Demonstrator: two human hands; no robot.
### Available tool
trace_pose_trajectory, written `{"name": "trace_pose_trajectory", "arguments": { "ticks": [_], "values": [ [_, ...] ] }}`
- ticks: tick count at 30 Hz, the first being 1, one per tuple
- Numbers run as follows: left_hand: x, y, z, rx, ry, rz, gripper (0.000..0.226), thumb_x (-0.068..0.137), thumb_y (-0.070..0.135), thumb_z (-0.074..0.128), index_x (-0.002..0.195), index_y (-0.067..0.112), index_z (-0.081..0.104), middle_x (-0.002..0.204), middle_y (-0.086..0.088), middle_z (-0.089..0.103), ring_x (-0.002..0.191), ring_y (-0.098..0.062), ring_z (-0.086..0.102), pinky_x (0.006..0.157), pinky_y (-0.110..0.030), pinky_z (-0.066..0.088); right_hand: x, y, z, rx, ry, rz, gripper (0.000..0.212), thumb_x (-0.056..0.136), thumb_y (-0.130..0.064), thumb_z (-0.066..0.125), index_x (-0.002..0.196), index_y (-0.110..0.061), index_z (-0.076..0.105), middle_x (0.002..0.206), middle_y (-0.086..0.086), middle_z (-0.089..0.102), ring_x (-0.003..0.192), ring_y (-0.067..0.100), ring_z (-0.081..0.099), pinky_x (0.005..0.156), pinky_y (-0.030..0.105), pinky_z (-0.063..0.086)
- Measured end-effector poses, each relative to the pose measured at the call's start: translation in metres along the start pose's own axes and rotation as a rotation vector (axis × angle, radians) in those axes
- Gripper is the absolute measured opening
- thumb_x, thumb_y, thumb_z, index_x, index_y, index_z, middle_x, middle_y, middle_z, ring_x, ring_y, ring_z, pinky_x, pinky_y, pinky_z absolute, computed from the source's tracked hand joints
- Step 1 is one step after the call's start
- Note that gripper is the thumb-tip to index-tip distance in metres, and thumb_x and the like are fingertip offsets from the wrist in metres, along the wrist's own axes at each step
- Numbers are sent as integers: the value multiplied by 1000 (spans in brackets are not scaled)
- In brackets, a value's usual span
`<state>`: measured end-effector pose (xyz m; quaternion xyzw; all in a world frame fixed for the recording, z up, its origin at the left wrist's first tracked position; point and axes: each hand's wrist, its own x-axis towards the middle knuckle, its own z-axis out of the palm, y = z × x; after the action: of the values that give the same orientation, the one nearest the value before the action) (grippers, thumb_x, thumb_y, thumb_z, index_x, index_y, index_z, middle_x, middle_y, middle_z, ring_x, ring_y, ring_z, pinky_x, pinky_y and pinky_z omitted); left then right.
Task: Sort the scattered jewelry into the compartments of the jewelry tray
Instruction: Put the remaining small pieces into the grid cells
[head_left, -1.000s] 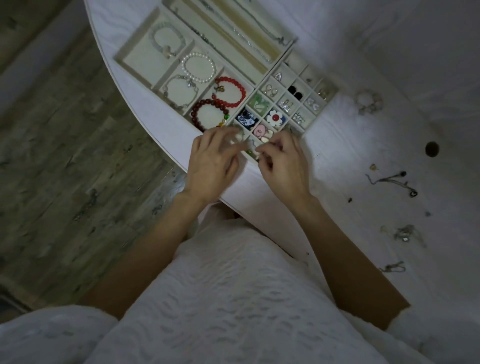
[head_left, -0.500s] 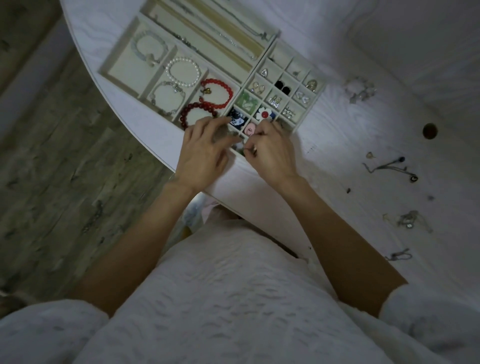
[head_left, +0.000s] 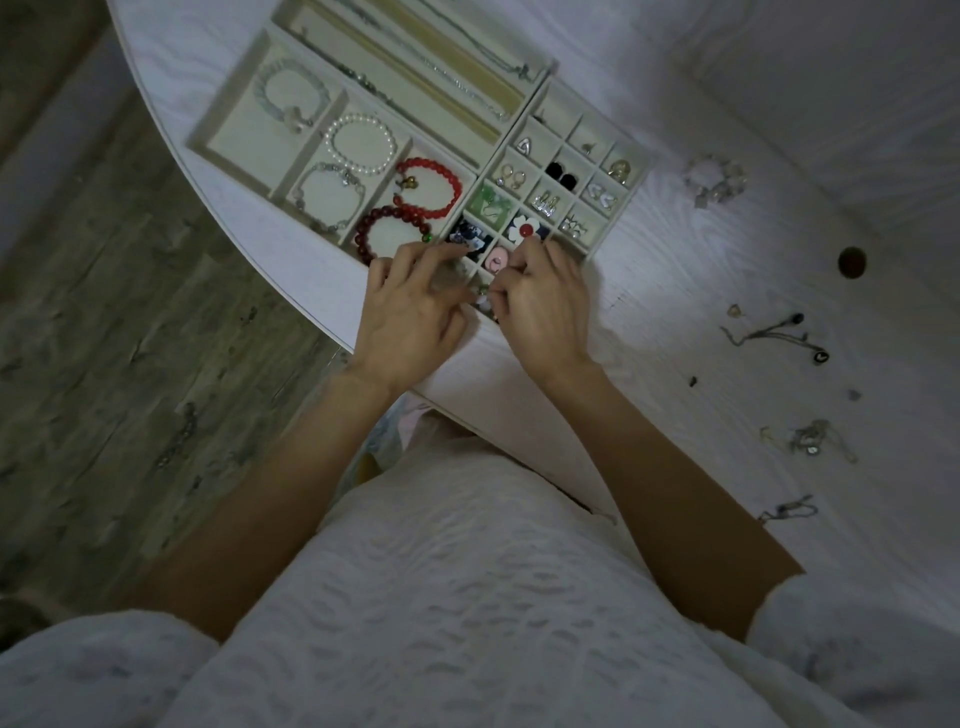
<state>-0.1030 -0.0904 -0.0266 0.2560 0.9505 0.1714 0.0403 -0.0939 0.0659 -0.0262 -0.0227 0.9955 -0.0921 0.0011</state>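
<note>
1. A jewelry tray (head_left: 223, 140) was set at the table's (head_left: 675, 291) curved left edge.
2. Both hands were held over its nearest small compartments.
3. The left hand (head_left: 410, 317) lay with fingers loosely spread.
4. The right hand (head_left: 545, 306) was curled; what it pinched could not be told.
5. Loose chains (head_left: 774, 335) were scattered near the table's right edge.

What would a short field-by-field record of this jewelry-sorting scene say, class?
surface: white table
container: jewelry tray, near the table's curved edge
bracelets: pearl bracelet and red bead bracelet in separate compartments
small grid: flower earring in one cell
left hand: over the tray's nearest cells
right hand: fingers curled beside it; held item unclear
unsorted: dark chain and silver chain on the table, right of the hands
</note>
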Motion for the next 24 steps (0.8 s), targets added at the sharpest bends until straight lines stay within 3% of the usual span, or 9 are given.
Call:
{"name": "trace_pose_trajectory", "arguments": {
  "ticks": [7, 14, 24],
  "values": [
    [-4, -3, -1, -11, 17, -45, 34, 82, 25, 46, 105, 25, 71, 127, -2, 56, 111, -22, 37, 82, -35, 28, -5, -5, -4, 156, 30, 101, 7, 73, -14, 71, 76, -9, 75, 85, 8, 58, 82, 26, 55, 73, 39, 49],
    [-1, -3, -1, 21, -35, -9, 32, 83, 25, 46, 101, 27, 73, 131, -1, 53, 115, -22, 35, 83, -37, 26, -23, -5, -1, 238, -2, 81, 34, 78, -22, 45, 96, -17, 74, 83, 6, 52, 80, 23, 50, 70, 32, 42],
    [1, -1, 0, 33, -20, 29, 29, 81, 19, 51, 102, 19, 72, 134, -4, 52, 121, -24, 35, 87, -39, 26, -23, -10, -2, 168, -57, 124, 32, 83, -24, 46, 86, -9, 74, 83, 7, 51, 81, 22, 50, 71, 34, 42]
  ]
}}
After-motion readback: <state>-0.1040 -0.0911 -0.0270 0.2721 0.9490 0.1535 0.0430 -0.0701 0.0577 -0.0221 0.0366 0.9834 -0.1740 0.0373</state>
